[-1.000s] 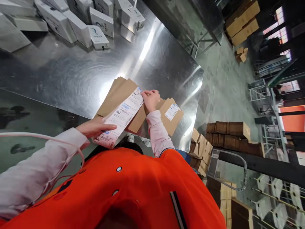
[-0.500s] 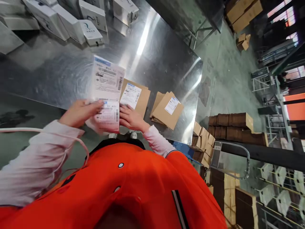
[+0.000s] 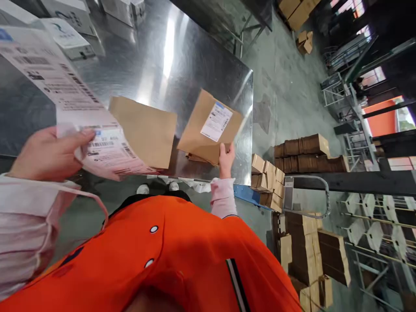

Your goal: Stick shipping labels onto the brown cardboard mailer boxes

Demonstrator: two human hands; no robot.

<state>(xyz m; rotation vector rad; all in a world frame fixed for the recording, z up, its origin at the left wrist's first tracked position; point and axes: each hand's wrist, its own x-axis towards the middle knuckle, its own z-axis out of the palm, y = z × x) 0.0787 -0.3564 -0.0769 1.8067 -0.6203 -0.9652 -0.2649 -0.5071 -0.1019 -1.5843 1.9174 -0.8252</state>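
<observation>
Since the earlier frames, our right hand (image 3: 226, 158) has gone from the left pile to the right one, where the labelled envelope (image 3: 191, 138) now lies on top; plain kraft (image 3: 146, 130) shows uppermost on the left. We have the bench (image 3: 201, 56) in shiny metal, streaked with glare, on a grey-green floor (image 3: 292, 91) with stacked cartons (image 3: 273, 182) off to the right. Its far edge slants down rightward to a corner; the right edge drops toward our side. Bare metal lies beyond both piles, with a narrow band between them, and white boxes (image 3: 68, 37) stand at the upper left.

Our envelope sits askew near the right edge, its label (image 3: 216, 121) running long from upper right to lower left, blue end away from us. Our left hand (image 3: 48, 151) pinches the label strip (image 3: 69, 86), fingers closed, its long axis sloping from upper left to lower right. Our right fingers touch the envelope's near edge, slightly parted; we cannot tell whether they grip.
</observation>
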